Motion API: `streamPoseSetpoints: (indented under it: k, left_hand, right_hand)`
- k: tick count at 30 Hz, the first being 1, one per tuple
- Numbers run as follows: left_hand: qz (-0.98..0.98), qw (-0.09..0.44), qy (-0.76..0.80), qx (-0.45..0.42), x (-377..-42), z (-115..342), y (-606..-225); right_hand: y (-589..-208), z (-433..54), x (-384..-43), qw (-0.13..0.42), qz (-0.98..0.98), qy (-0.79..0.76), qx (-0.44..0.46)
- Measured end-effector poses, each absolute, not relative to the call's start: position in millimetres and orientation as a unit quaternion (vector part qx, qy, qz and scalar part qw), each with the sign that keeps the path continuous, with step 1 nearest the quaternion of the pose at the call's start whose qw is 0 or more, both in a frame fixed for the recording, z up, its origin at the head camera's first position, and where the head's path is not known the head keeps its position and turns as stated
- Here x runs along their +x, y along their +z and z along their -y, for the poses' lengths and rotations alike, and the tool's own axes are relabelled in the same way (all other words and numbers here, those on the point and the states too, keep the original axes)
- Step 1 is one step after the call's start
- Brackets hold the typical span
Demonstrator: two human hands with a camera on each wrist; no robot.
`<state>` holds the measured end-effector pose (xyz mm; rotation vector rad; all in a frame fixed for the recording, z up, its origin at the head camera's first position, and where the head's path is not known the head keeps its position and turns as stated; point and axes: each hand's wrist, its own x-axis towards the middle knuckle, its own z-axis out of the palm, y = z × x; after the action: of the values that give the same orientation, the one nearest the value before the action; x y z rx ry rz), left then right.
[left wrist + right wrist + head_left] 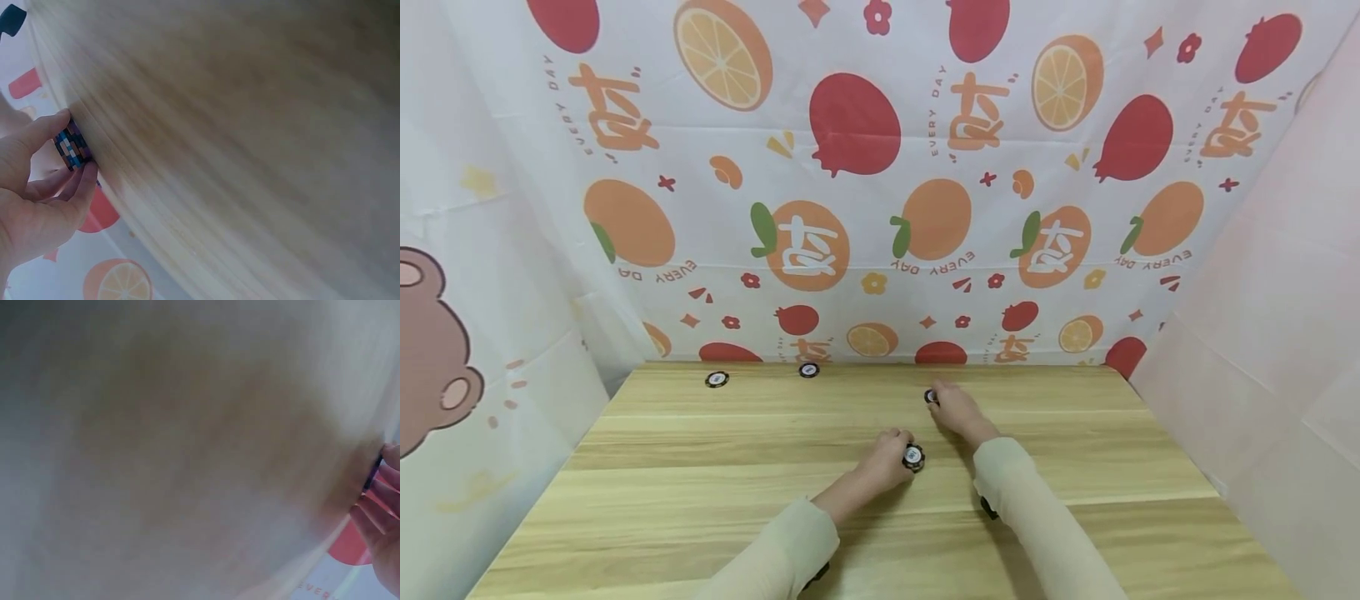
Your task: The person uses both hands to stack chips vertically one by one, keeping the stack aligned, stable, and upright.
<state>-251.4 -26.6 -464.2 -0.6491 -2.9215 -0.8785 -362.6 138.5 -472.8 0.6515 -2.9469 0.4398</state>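
My left hand point(882, 465) grips a short stack of poker chips point(913, 457) near the middle of the wooden table. In the left wrist view, thumb and fingers pinch the stack point(74, 147) from opposite sides, and its layered edges show blue, black and pale bands. Farther back and to the right, my right hand point(957, 408) pinches a dark-rimmed poker chip point(931, 397) at the tabletop. Only the thin dark edge of this chip point(373, 473) shows between the fingers in the right wrist view. The hand partly covers it.
Two more poker chips lie flat by the table's back edge, one chip point(717, 379) at the far left and another chip point(808, 370) to its right. A fruit-print curtain point(865, 208) hangs behind the wooden table point(700, 492). Pale curtains flank both sides.
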Motion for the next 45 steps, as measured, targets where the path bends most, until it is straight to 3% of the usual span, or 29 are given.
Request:
streamPoseSetpoints:
  k: [25, 45]
  left_hand:
    - [0.937, 0.018, -0.281, -0.209, -250.6, 26.8, -462.9]
    - [0.937, 0.003, -0.287, -0.201, -250.6, 26.3, -464.6]
  right_hand:
    - [-462.4, -147.2, -364.2, 0.017, 0.959, 0.157, 0.234]
    - [-450.6, -147.3, -352.8, 0.000, 0.931, 0.145, 0.336]
